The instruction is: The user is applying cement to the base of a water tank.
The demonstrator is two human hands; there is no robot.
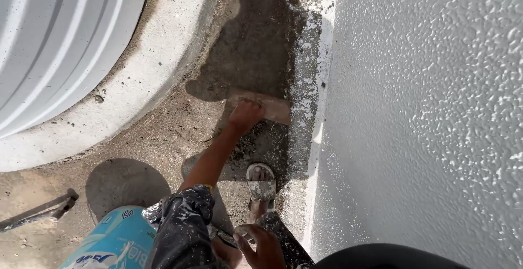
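Your left hand [245, 113] grips a trowel [261, 105] on the ground [163, 133] near the textured wall [425, 111]. Your right hand [261, 247], near, rests half-curled; I cannot tell whether it holds anything.

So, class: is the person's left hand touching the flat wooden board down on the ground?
Touching. The head view shows the left hand gripping the wooden board's near edge, no gap.

There is one camera, worn on the person's head. It looks straight down, from high above the ground [163, 133]. The bumpy white wall [425, 111] runs close on the right. The big round tank [60, 40] sits far left.
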